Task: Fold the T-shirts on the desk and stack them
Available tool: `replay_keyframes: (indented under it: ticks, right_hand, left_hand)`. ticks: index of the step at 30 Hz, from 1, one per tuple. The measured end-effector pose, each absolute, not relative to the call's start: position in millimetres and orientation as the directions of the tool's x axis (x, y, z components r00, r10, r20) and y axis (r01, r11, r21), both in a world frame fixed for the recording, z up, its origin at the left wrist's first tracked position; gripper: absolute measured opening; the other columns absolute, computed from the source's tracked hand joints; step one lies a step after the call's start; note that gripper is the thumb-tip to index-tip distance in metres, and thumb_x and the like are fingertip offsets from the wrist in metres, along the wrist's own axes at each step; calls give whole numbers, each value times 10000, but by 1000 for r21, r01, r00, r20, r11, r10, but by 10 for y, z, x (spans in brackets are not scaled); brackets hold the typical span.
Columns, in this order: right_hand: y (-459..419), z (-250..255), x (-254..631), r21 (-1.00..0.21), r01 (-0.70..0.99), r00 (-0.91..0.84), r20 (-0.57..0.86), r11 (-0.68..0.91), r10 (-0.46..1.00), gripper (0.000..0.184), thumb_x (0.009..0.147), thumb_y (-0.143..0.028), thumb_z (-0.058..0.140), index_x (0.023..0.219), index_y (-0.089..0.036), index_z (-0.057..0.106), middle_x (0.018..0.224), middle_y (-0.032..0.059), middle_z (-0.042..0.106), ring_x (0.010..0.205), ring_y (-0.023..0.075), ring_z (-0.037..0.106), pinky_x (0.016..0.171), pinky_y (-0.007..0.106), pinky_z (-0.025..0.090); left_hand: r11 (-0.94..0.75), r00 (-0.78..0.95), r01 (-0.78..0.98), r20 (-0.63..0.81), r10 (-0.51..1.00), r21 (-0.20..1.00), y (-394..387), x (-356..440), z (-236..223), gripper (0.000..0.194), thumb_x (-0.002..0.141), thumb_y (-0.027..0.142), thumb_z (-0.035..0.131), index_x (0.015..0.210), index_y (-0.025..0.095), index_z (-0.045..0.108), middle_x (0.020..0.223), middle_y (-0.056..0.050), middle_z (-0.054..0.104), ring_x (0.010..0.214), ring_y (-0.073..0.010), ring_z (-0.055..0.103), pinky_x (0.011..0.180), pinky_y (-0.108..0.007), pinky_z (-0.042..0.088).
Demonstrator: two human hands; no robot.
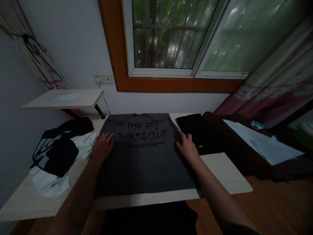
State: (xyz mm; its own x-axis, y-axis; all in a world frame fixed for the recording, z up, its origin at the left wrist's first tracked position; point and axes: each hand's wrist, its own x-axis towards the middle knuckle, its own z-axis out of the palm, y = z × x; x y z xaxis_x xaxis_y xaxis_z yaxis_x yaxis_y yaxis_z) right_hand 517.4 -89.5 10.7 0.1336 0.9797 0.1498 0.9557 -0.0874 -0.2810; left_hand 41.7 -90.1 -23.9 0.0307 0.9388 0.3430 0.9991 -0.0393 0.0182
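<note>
A dark grey T-shirt (143, 156) with black lettering lies spread flat on the light wooden table (225, 176). Its sides look folded in, and its lower end hangs over the near table edge. My left hand (102, 147) lies flat on the shirt's left edge, fingers stretched out. My right hand (187, 145) rests on the shirt's right edge with its fingers curled down onto the cloth; whether they pinch it I cannot tell.
A heap of black and white clothes (61, 150) lies at the table's left. A folded black garment (199, 132) sits right of the shirt. A small shelf (66, 98) juts from the left wall. White papers (261, 142) lie on a dark surface at right, under the window.
</note>
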Motion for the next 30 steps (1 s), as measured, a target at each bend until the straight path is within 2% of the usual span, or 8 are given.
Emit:
replay_keyframes:
  ticks: [6,11,15,18,21,23,25,30]
  right_hand:
    - [-1044,166,5449,-664,748,-36,-29,8,999,784,888,-397,635,1587,-217,331,1291,144,667,1153,311,679,977,432,533]
    - [-1050,376,5366,-931,364,-199,-71,6,977,696,895,-441,640,1536,-275,426,1285,87,695,1092,252,703,935,398,577]
    - [-963,496,5059,-986,167,-244,-60,-19,968,652,859,-413,707,1466,-265,520,1161,66,718,1004,221,704,829,338,599]
    - [-972,581,4755,-995,30,-315,-101,-96,944,680,844,-399,743,1468,-265,511,1046,31,715,768,143,691,596,221,555]
    - [-1076,660,4483,-973,-26,-538,-180,-229,824,732,899,-440,704,1550,-317,392,1254,81,686,676,111,698,454,179,492]
    - [-1139,670,4354,-955,-18,-701,-199,-296,685,750,937,-475,659,1586,-333,312,1368,125,651,743,148,746,465,189,519]
    - [-1149,618,4273,-953,4,-775,-194,-303,602,699,952,-486,638,1566,-314,353,1376,137,658,806,176,765,500,203,548]
    - [-895,274,4265,-988,-22,-541,-115,-151,833,424,922,-454,661,1266,-207,649,1168,100,750,710,118,714,515,183,489]
  left_hand:
    - [-62,49,998,327,944,29,-893,448,-221,469,997,320,389,1383,175,614,1504,-152,570,1418,-354,493,1181,-624,333]
    - [-112,80,990,314,946,86,-875,492,-204,430,987,302,416,1336,196,643,1471,-123,605,1415,-347,496,1172,-617,362]
    - [-254,192,955,335,923,154,-857,548,-183,393,977,301,447,1280,227,685,1419,-83,650,1425,-313,484,1189,-564,383]
    - [-372,286,907,356,890,199,-850,601,-152,384,977,297,449,1249,229,712,1368,-84,681,1403,-292,504,1190,-537,408]
    - [-419,321,874,356,877,245,-859,637,-122,380,975,291,450,1240,247,719,1326,-78,704,1364,-285,538,1169,-545,437]
    - [-426,322,865,359,876,265,-873,644,-106,379,977,289,448,1243,253,715,1312,-74,710,1345,-282,550,1162,-546,444]
    - [-427,316,861,367,875,275,-890,644,-88,376,983,291,443,1243,254,711,1301,-73,713,1327,-279,560,1158,-537,445]
    - [-436,327,854,358,875,286,-925,684,-15,377,1015,310,406,1246,230,693,1215,-89,729,1185,-265,623,1085,-492,482]
